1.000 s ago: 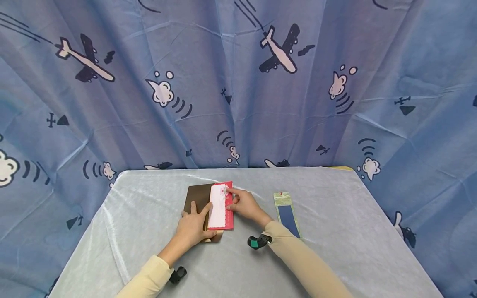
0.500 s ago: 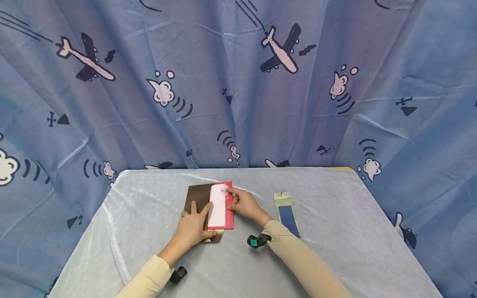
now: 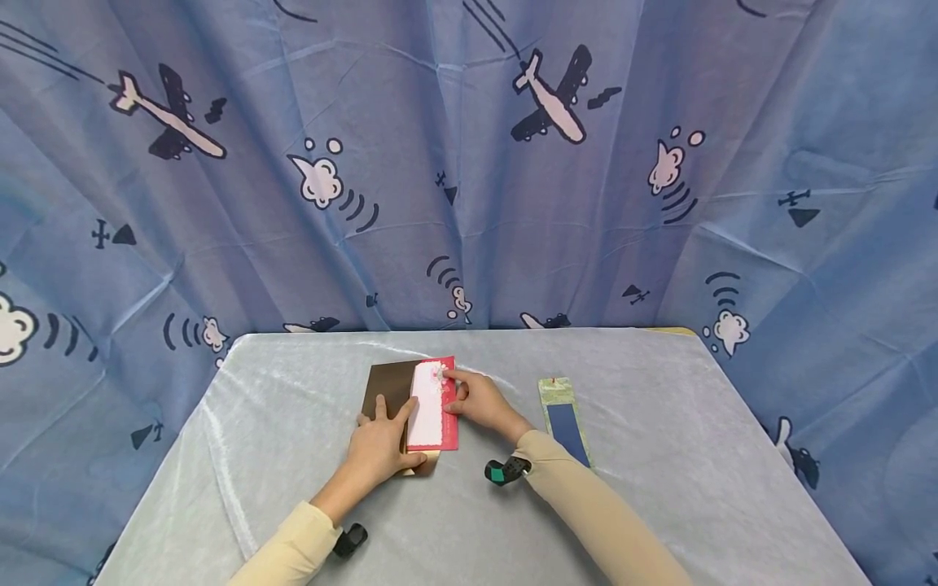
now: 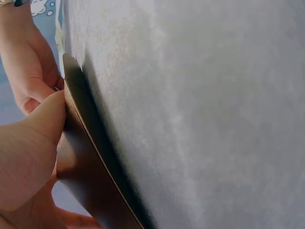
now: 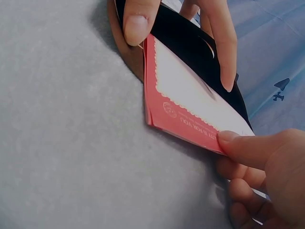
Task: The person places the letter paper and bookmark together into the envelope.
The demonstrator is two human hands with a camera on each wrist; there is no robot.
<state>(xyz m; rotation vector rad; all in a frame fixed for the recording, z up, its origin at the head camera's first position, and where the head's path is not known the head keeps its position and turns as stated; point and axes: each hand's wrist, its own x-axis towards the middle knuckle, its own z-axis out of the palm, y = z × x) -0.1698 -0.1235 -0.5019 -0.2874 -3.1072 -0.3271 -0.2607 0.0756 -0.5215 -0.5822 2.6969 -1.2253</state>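
Pinching the red card (image 3: 434,411) along its right side with the right hand (image 3: 487,400), with thumb on top, index finger extended onto the face near the printed flower, and other fingers curled in at the edge. Pressing down on the brown folder (image 3: 390,381) with the left hand (image 3: 377,443), with fingers straight and spread apart, thumb by the near edge and index fingertip at the left border of the white panel (image 5: 186,86). Holding the card over the folder's right part, with its right edge past the folder's side; cannot tell whether tucked in or only laid on top. Showing "FOR YOU" upside down on the red border in the right wrist view. Having a long green bookmark (image 3: 567,431) with a dark blue face on the tabletop (image 3: 659,448), well apart from the card and near the right sleeve (image 3: 601,521). Wearing a black band at each wrist. Facing a blue curtain (image 3: 469,203) printed with airplanes.
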